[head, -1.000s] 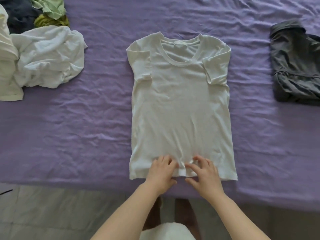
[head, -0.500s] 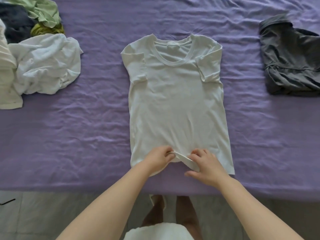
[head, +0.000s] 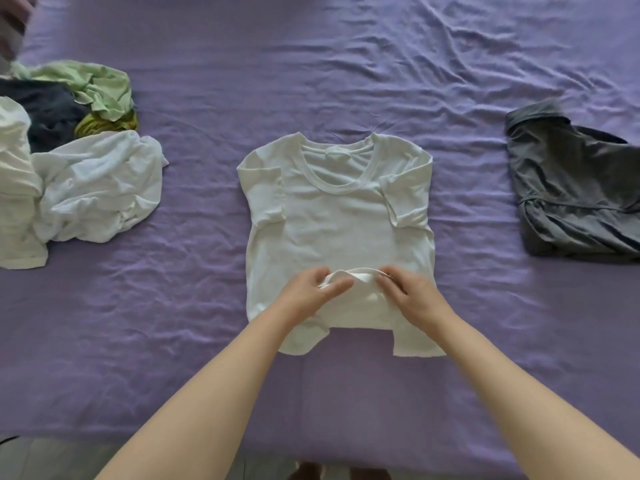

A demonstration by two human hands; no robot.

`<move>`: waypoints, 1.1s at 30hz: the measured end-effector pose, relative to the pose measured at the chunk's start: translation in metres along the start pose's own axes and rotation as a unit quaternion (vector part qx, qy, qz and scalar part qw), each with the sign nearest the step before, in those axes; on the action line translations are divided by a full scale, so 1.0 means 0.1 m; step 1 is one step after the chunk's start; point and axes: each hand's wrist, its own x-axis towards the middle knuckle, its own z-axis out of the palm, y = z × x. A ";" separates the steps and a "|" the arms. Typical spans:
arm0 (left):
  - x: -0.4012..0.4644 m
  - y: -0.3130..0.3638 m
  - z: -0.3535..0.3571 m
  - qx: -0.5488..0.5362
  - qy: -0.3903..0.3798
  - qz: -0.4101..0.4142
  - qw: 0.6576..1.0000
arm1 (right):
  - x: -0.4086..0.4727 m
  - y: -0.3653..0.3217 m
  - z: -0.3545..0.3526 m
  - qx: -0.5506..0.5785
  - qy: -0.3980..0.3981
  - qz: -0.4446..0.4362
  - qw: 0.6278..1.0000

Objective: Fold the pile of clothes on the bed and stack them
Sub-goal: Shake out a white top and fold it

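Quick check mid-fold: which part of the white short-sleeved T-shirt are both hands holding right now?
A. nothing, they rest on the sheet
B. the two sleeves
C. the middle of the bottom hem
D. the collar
C: the left hand and right hand pinch the middle of the hem of the white short-sleeved T-shirt, lifted up over its body.

Bed — covered edge to edge by a lilac sheet, heavily creased, with the deepest wrinkles toward the far right. The near edge of the sheet runs across the bottom of the view. Below it, a strip of grey floor shows at the lower left, with a thin dark object at the left border — too little visible to identify. Striped fabric, blurred, occupies the top left corner.
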 end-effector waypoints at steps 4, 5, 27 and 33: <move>0.25 0.24 -0.14 -0.082 0.055 0.011 0.995 | 0.32 -0.14 -0.07 -0.017 0.009 -0.028 0.999; 0.30 0.30 -0.18 -0.098 0.061 0.012 0.993 | 0.39 -0.17 -0.07 -0.025 0.020 -0.042 0.999; 1.70 0.83 -1.45 -0.155 0.088 -0.013 0.984 | 2.13 -0.66 -0.77 0.129 0.154 0.079 0.976; 1.81 0.54 -1.26 0.037 0.157 0.057 0.985 | 2.25 -0.48 -0.55 -0.061 0.079 0.040 0.994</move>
